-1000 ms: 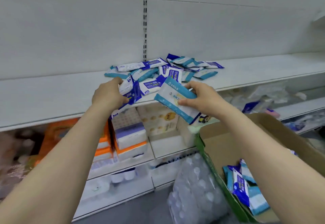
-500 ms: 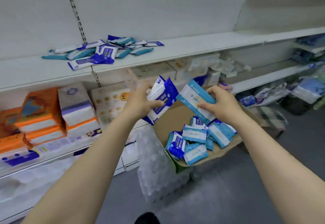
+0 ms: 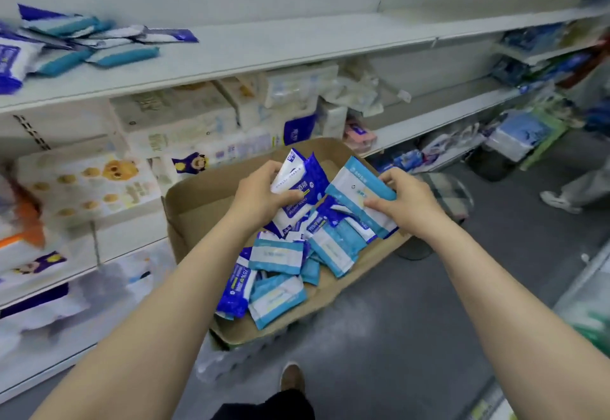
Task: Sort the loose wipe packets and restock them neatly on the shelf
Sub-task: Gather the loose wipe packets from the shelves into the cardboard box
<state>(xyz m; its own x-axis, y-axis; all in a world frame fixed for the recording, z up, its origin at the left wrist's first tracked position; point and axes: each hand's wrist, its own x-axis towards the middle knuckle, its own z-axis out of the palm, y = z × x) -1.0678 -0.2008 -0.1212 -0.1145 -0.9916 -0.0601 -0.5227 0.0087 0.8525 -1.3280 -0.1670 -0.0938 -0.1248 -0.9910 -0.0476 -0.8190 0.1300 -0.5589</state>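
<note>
Right now both hands hang over the box (image 3: 185, 201), each with packets in it. The left hand (image 3: 260, 195) has its fingers curled round a small bunch of dark blue packs (image 3: 302, 188), thumb pressed across their white faces. The right hand (image 3: 407, 203) pinches a teal pack (image 3: 358, 193) by its right end, thumb on top, fingers wrapped behind. More packets lie jumbled in the box (image 3: 277, 279), both colours mixed, some overlapping. Far to the left, up on the shelf (image 3: 297, 46), another loose pile (image 3: 89, 43) sits in disorder, well apart from the hands.

These packs look light and soft, with slick film wrappers that give under the fingers. I would judge a bunch of them likely to slide against each other, so the left hand's stack may fan out unless squeezed flat across the broad faces. The sealed ends are thin and crimped; a pinch there holds one pack well enough but lets it droop. Gripping across the middle, thumb on one face and fingers on the other, seems the surer hold for squaring them into a neat row.
</note>
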